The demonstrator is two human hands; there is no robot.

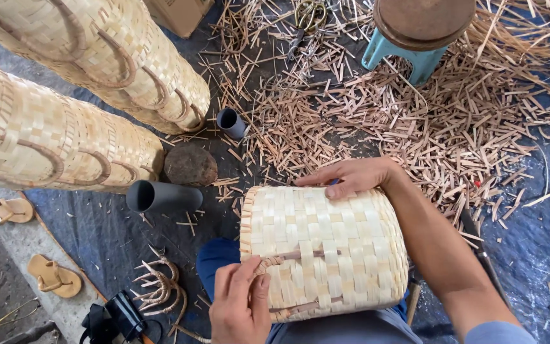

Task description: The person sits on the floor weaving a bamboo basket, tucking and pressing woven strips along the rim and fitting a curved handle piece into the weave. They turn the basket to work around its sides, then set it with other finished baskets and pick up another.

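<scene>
A pale woven basket (338,255) lies on its side across my lap, open rim toward the left. My left hand (240,306) pinches a brown cane handle strip (288,257) at the basket's near left side. Across the basket's far top edge rests my right hand (354,175), fingers flat and pointing left, steadying it. The brown strip is threaded through the weave toward the basket's middle.
Two stacks of finished woven baskets (65,137) lie at the upper left. Two dark pipe pieces (160,196), a round stone (190,165), curved cane handles (157,286), sandals (52,277), a teal stool (408,38), scissors (310,16) and several cane offcuts (415,121) cover the blue tarp.
</scene>
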